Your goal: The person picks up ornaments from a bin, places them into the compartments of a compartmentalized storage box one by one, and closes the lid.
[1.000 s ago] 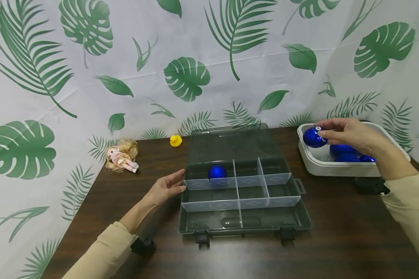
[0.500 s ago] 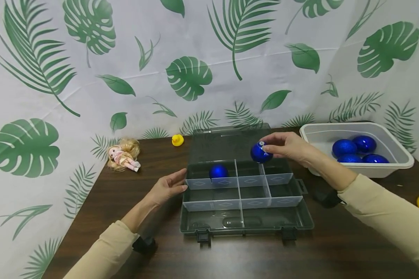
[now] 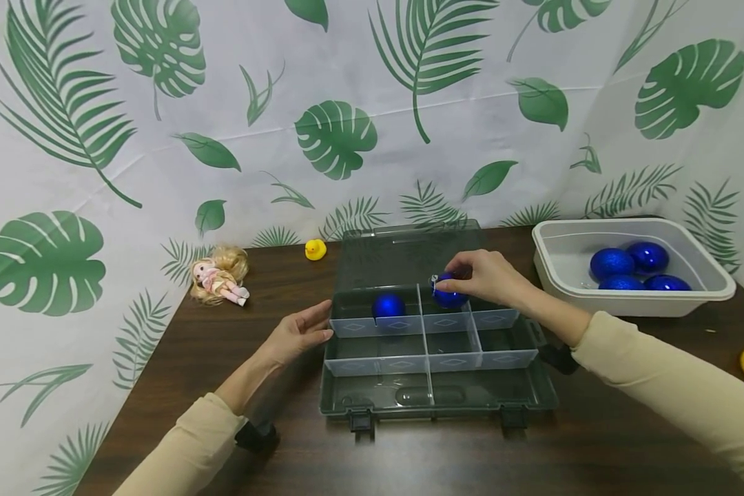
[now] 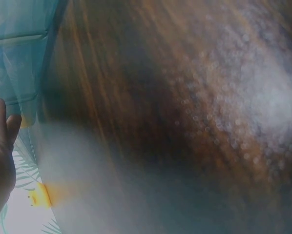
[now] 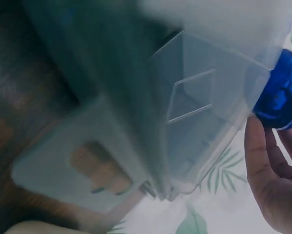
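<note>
Right hand (image 3: 490,279) pinches a blue bauble (image 3: 450,295) at the back row of a divided case (image 3: 490,387)

The bauble, its metal cap tilted to the left, sits at the middle compartment of the 3 in that row; whether it touches the bottom cannot be told. A 2nd blue ball (image 3: 388,306) lies in the left compartment of the same row. The left hand (image 3: 295,331) grips nothing, its fingers relaxed at the case's left side. To the right, 4 blue balls (image 3: 612,264) lie in a white tub (image 3: 645,306). A doll (image 3: 220,277) and a small yellow duck (image 3: 315,249) rest on the dark wooden table (image 3: 198,344), left of the case's raised lid (image 3: 403,258).
</note>
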A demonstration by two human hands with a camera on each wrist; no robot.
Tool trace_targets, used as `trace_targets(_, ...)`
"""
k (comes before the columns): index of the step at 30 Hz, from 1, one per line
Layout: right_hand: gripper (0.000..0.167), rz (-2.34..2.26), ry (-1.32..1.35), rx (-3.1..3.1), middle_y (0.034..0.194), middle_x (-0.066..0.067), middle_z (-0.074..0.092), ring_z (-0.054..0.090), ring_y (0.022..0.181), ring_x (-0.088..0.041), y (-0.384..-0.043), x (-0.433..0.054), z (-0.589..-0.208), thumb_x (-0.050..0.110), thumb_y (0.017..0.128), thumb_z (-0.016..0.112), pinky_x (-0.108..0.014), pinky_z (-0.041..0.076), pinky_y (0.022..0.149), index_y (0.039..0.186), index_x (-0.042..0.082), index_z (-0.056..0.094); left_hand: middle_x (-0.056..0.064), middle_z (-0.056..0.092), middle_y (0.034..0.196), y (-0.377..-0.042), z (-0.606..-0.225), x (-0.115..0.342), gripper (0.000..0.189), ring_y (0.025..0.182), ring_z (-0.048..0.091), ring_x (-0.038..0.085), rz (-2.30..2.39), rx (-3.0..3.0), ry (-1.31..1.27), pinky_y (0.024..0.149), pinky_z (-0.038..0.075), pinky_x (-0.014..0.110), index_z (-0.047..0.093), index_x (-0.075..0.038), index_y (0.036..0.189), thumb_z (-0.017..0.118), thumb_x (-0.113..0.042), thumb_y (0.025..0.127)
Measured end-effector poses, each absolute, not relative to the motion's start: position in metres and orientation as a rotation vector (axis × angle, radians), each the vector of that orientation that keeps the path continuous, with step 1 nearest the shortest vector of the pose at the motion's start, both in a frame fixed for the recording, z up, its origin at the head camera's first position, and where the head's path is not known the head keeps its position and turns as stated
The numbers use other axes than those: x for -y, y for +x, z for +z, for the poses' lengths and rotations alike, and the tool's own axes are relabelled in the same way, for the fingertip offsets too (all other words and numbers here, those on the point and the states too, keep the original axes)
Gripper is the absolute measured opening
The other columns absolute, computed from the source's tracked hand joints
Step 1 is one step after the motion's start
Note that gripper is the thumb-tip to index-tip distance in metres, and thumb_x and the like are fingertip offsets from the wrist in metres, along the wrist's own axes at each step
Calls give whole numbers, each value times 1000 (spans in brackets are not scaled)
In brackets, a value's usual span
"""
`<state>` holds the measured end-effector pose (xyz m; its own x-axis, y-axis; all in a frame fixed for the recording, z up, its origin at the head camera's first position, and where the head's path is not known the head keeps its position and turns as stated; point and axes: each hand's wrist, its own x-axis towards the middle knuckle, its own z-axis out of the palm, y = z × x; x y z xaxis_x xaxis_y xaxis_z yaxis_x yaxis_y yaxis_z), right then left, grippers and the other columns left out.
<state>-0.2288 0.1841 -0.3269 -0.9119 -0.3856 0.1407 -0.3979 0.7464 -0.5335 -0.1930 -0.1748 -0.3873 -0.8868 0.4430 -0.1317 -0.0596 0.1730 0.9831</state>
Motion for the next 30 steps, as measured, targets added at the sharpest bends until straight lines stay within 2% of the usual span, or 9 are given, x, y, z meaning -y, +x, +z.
trace_targets(8, 33, 807, 672, 2935, 80, -2, 68, 57, 69, -13, -227, -183, -335, 35, 79, 74, -32, 51, 64, 91, 5, 70, 23, 25, 151, -192, -388, 175, 64, 137, 30, 35, 1760, -2082, 355, 102, 39, 35, 24, 5, 146, 57, 1, 91)
trace_targets(20, 30, 871, 741, 2910, 85, -6, 68, 59, 70, -14, -226, -189, -340, 25, 80, 75, -34, 53, 67, 97, 1, 69, 22, 27, 150, -191, -388, 175, 64, 136, 31, 34, 1740, -2093, 328, 103, 38, 36, 25, 4, 146, 58, -2, 91)
trace_targets(30, 30, 971, 771, 2886, 90, -6, 68, 64, 78, -18, -225, -198, -342, 20, 81, 74, -37, 54, 72, 103, 0, 67, 24, 24, 151, -192, -387, 175, 64, 137, 29, 36, 1739, -2088, 369, 104, 37, 37, 23, 5, 146, 56, -2, 92)
